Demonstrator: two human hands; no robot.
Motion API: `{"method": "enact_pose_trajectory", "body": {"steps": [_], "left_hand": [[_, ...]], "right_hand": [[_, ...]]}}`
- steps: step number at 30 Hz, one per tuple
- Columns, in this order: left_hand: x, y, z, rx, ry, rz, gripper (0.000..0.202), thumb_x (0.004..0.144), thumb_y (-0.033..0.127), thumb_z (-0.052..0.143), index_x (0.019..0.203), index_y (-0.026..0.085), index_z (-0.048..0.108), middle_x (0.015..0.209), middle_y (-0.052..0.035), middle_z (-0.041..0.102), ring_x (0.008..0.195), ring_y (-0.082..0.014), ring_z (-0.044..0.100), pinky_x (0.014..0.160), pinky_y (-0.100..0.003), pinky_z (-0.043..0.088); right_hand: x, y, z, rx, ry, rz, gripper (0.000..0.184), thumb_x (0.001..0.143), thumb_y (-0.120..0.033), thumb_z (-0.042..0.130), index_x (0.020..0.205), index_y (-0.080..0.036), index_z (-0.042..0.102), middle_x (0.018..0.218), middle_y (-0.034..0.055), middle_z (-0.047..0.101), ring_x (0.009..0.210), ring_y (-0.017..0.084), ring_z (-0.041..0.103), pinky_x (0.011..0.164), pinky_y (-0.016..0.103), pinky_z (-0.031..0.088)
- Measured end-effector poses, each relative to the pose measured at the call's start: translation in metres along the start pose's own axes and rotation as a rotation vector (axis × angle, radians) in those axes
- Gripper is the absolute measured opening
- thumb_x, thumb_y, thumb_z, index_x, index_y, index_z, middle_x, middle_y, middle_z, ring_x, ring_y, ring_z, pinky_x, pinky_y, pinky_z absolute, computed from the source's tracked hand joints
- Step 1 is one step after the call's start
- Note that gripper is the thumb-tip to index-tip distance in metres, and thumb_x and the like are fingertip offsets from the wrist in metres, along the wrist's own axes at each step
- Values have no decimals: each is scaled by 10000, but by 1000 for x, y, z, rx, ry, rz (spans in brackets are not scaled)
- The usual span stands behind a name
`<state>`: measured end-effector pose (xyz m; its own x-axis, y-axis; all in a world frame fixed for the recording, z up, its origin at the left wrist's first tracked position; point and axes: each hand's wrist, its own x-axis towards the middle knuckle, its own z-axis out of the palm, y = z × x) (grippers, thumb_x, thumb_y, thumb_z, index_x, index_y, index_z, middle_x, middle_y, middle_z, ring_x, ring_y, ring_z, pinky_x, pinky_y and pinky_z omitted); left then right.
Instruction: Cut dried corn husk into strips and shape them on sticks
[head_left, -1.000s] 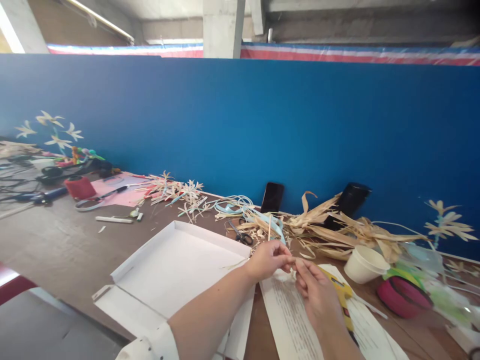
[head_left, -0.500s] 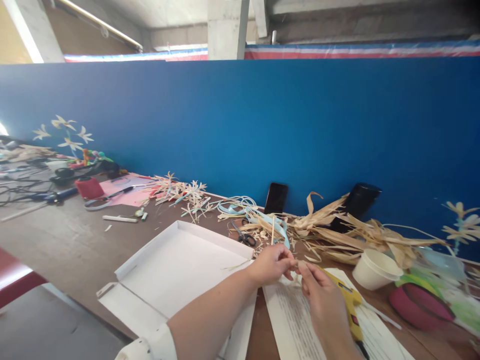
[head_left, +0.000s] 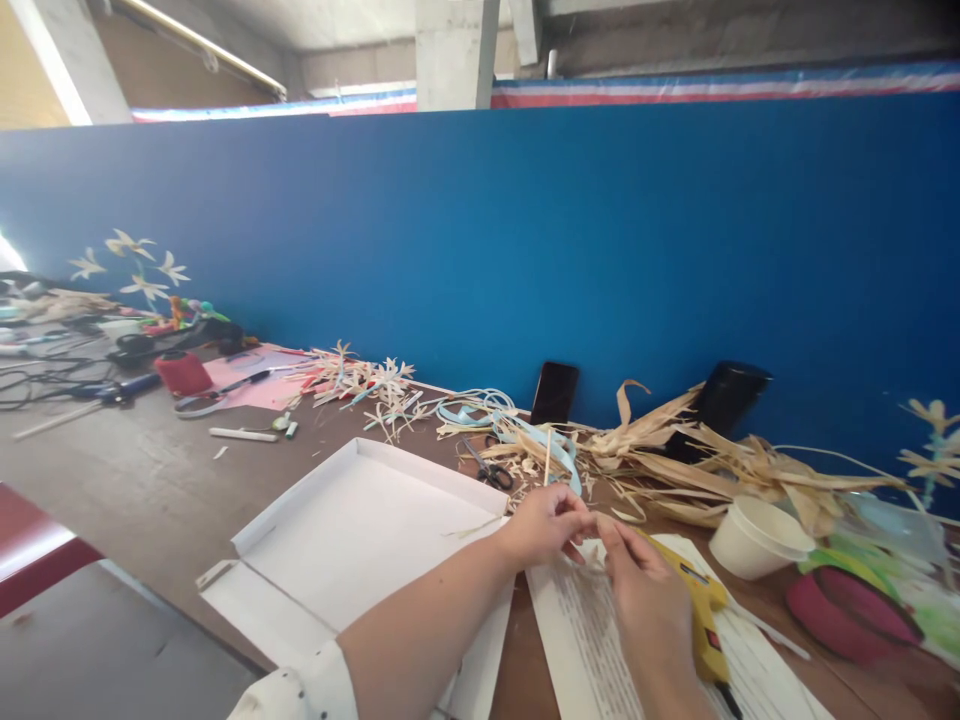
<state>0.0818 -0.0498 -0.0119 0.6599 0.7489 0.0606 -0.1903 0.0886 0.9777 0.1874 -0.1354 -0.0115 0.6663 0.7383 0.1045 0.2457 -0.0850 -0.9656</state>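
My left hand (head_left: 551,525) and my right hand (head_left: 645,590) meet fingertip to fingertip above a printed sheet (head_left: 581,630). Both are closed in a pinch on something small and pale that I cannot make out. Left of them lies an open white box (head_left: 375,530), partly under my left forearm, with a thin pale strand inside. A yellow glue gun (head_left: 709,620) rests on the paper, just right of my right hand and partly behind it. Beyond my left hand are black-handled scissors (head_left: 491,472) among pale scraps.
Dried husks (head_left: 675,465), a dark cylinder (head_left: 727,405) and a phone (head_left: 555,392) line the blue partition (head_left: 450,250). A white cup (head_left: 757,540) and a magenta roll (head_left: 855,610) stand at right. Straw flowers (head_left: 390,385) and a red spool (head_left: 184,373) lie left.
The view has shifted very slightly. My hands stay together at the same spot, with only a small movement of the right fingers.
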Motion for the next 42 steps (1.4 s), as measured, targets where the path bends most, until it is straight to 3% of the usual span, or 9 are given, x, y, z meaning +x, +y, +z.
{"method": "enact_pose_trajectory", "body": {"steps": [3, 7, 20, 24, 29, 31, 34, 37, 42], "left_hand": [[-2, 8, 1, -122, 0, -51, 379, 632, 438, 696, 737, 110, 539, 667, -23, 587, 564, -89, 543, 484, -226, 509], [-2, 10, -1, -244, -24, -110, 394, 617, 430, 720, 756, 91, 575, 707, -57, 625, 596, -105, 582, 496, -212, 500], [-2, 17, -10, -290, -53, -155, 323, 639, 319, 738, 820, 81, 617, 769, -80, 654, 645, -112, 624, 620, -227, 513], [3, 21, -28, -33, 97, -76, 214, 698, 262, 676, 834, 109, 611, 734, -49, 644, 635, -112, 607, 680, -276, 506], [3, 23, -46, 726, 275, 77, 112, 715, 278, 625, 755, 181, 662, 750, -6, 646, 713, -139, 588, 724, -267, 455], [1, 24, -49, 926, 326, 96, 137, 722, 328, 616, 735, 202, 668, 772, 1, 649, 738, -148, 583, 721, -260, 439], [0, 24, -51, 1079, 371, 91, 201, 738, 393, 597, 727, 205, 669, 784, -10, 639, 746, -155, 573, 701, -252, 428], [1, 22, -52, 1174, 352, 173, 177, 791, 294, 528, 785, 217, 687, 831, -22, 635, 824, -161, 567, 740, -249, 423], [-1, 18, -45, 1282, 311, 264, 235, 821, 244, 465, 865, 224, 695, 854, -44, 621, 873, -167, 551, 767, -246, 419]], "right_hand": [[0, 1, 3, 380, -69, 160, 335, 655, -478, 691, 857, -210, 697, 508, -43, 489, 460, 105, 388, 399, 218, 284], [-1, -2, 5, 694, -132, 287, 308, 577, -359, 790, 801, -175, 685, 560, -48, 483, 444, 46, 313, 351, 154, 225], [0, -3, -1, 807, -97, 316, 265, 597, -284, 790, 810, -153, 701, 765, -13, 553, 461, -1, 329, 322, 97, 246], [3, 0, -5, 824, -77, 282, 238, 642, -272, 765, 835, -151, 698, 771, -15, 538, 464, -8, 326, 331, 91, 251], [4, 3, -5, 807, -79, 267, 240, 654, -275, 757, 849, -148, 695, 753, -17, 523, 465, -6, 319, 329, 90, 244], [5, 3, -4, 807, -79, 263, 243, 656, -277, 756, 853, -151, 692, 753, -20, 517, 466, -6, 317, 328, 89, 239], [5, 2, -4, 812, -85, 271, 248, 648, -274, 760, 850, -150, 686, 783, -13, 525, 473, -4, 327, 327, 90, 238], [4, -2, -5, 820, -97, 251, 246, 651, -275, 757, 848, -152, 676, 812, -10, 529, 475, -3, 329, 331, 94, 248], [0, -10, -4, 840, -118, 148, 184, 652, -237, 761, 724, -179, 602, 643, -67, 423, 461, 20, 327, 336, 114, 239]]}}
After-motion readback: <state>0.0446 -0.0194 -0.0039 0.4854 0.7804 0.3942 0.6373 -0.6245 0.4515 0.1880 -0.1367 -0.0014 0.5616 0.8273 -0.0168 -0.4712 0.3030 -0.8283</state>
